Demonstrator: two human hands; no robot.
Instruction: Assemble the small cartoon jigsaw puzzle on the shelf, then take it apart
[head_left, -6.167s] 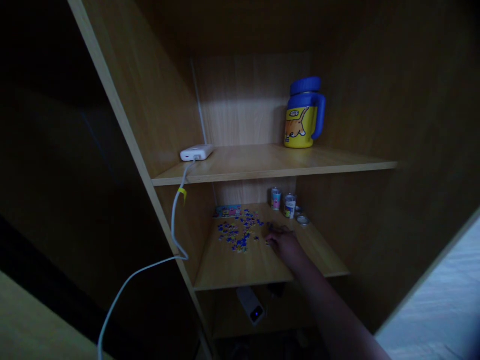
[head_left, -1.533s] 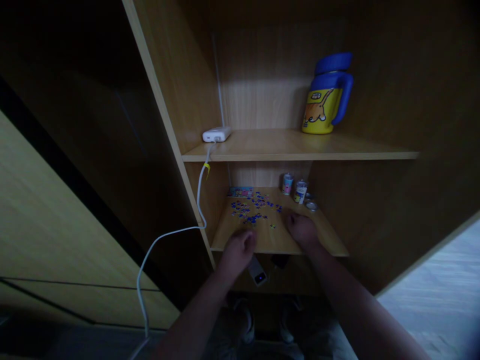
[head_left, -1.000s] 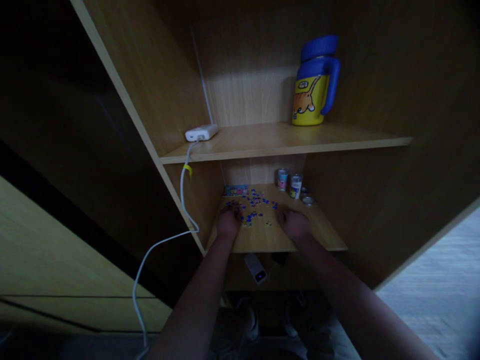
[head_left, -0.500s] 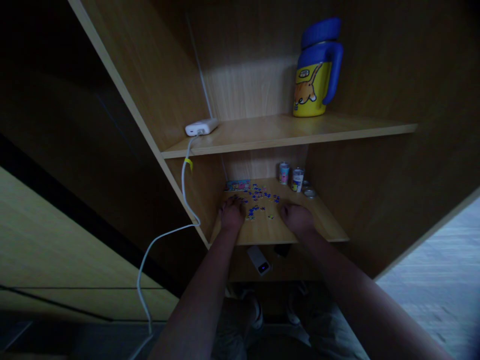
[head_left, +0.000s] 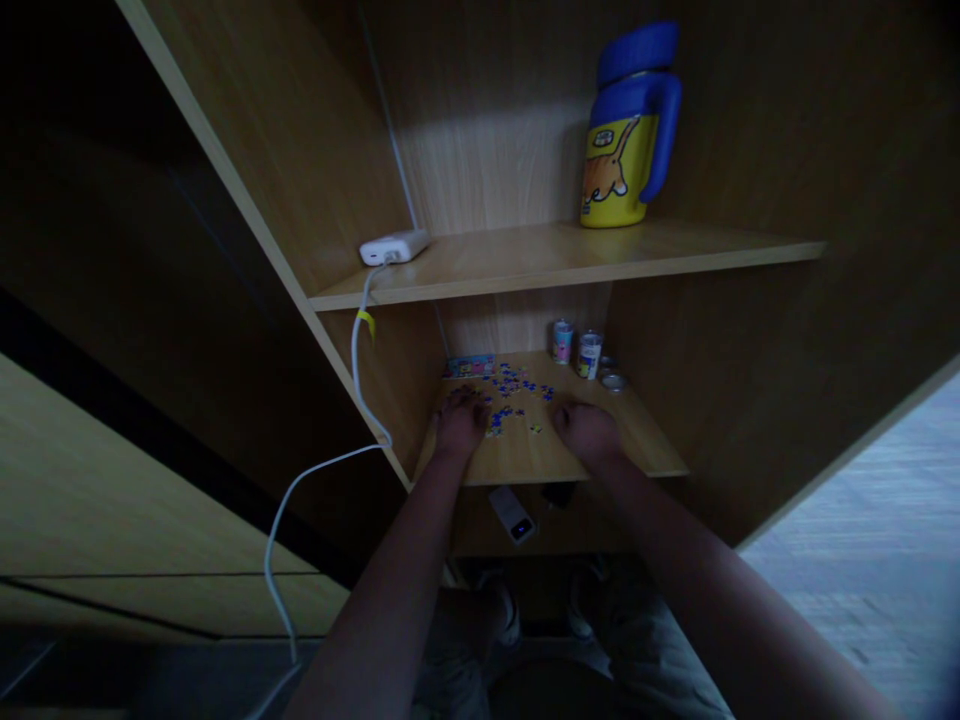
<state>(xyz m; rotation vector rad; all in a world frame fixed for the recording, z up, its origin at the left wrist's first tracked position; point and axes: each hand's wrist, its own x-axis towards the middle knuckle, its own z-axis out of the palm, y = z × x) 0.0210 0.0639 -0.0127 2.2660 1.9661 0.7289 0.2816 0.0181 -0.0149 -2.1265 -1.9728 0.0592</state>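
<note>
Blue and yellow jigsaw puzzle pieces (head_left: 513, 385) lie scattered over the lower wooden shelf (head_left: 525, 462). My left hand (head_left: 460, 425) rests at the left side of the shelf, fingers stretched out over some pieces there and partly hiding them. To the right of the pieces, my right hand (head_left: 589, 432) lies on the shelf with its fingers curled closed; whatever is inside them, if anything, is hidden. A colourful picture card (head_left: 470, 366) lies at the back left. Two small printed cans (head_left: 562, 342) stand at the back right, with round metal lids (head_left: 613, 382) beside them.
On the shelf above stand a blue and yellow mug (head_left: 619, 150) and a white power adapter or charger (head_left: 394, 247). Its white cable (head_left: 307, 472) hangs down on the left. Underneath, a white device with a lit display (head_left: 512, 514) lies beside a dark object (head_left: 558, 493).
The whole view has shifted slightly, so everything sits a little further left and up. Both hands keep nearly the same places among the pieces; no piece has clearly moved.
</note>
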